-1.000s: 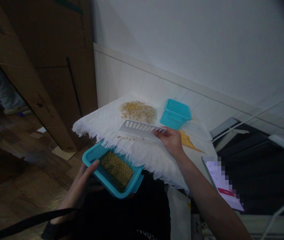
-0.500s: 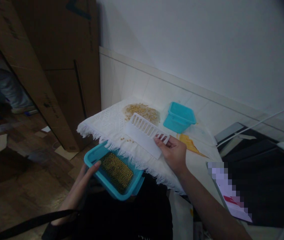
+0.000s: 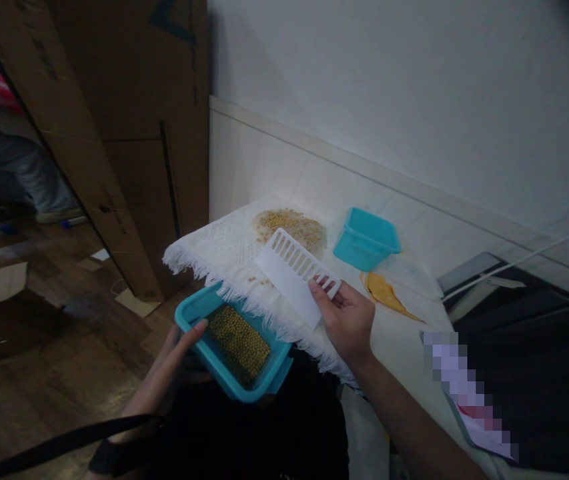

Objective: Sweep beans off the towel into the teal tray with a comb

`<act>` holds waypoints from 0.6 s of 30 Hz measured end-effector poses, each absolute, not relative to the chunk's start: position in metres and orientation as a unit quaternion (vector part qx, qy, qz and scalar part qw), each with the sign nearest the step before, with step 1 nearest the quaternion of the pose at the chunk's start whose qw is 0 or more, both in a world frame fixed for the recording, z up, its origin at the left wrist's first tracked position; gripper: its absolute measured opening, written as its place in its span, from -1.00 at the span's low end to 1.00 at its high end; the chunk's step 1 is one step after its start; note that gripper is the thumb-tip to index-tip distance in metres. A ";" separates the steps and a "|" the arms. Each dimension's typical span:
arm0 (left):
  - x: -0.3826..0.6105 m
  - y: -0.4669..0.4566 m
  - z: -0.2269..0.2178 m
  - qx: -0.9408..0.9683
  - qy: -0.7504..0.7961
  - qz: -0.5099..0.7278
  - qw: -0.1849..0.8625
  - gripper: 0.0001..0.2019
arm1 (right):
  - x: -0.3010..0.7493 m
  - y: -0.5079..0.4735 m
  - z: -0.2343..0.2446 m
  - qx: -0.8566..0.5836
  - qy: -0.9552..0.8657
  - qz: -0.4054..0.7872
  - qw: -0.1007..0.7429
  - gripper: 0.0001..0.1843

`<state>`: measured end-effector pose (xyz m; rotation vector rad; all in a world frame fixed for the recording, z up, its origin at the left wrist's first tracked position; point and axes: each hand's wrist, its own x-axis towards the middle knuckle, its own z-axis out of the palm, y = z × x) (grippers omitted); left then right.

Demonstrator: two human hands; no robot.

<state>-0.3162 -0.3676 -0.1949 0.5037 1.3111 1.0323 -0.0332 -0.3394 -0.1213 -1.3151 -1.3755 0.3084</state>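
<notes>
My left hand [image 3: 177, 360] grips the near-left rim of a teal plastic container [image 3: 199, 303], thumb over the edge. Yellowish beans [image 3: 241, 340] cover part of its bottom. The container sits just under the fringed edge of a white cloth [image 3: 214, 240]. My right hand [image 3: 347, 317] is closed on one end of a flat white plastic piece with a row of slots [image 3: 291, 273], which rests on or just above the cloth. Behind it, a loose pile of pale yellow beans [image 3: 289, 227] lies on the cloth, with a few strays near the fringe.
A second teal container [image 3: 367, 240] stands on the table by the wall, its inside mostly hidden. Beside it lies an orange-yellow cloth-like piece [image 3: 387, 293]. Dark flat items and a white cable [image 3: 524, 260] are at right. A tall cardboard box [image 3: 134, 167] stands left; a person is beyond it.
The whole view has shifted slightly. My right hand and the slotted white piece have moved a little toward the fringed edge; my left hand still holds the container there.
</notes>
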 end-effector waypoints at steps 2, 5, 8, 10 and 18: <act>-0.316 -0.368 -0.196 0.223 0.566 0.465 0.643 -0.09 | -0.035 -0.340 -0.122 -0.562 -0.588 0.129 0.568 -0.59; -0.315 -0.369 -0.195 0.235 0.548 0.480 0.643 -0.14 | -0.038 -0.340 -0.122 -0.561 -0.586 0.123 0.572 -0.58; -0.314 -0.369 -0.191 0.250 0.537 0.488 0.641 -0.23 | -0.041 -0.340 -0.120 -0.559 -0.583 0.120 0.578 -0.60; -0.313 -0.367 -0.187 0.265 0.526 0.494 0.640 -0.36 | -0.042 -0.340 -0.121 -0.560 -0.583 0.122 0.576 -0.61; -0.311 -0.344 -0.179 0.318 0.477 0.507 0.644 -0.59 | -0.044 -0.341 -0.127 -0.564 -0.585 0.127 0.569 -0.62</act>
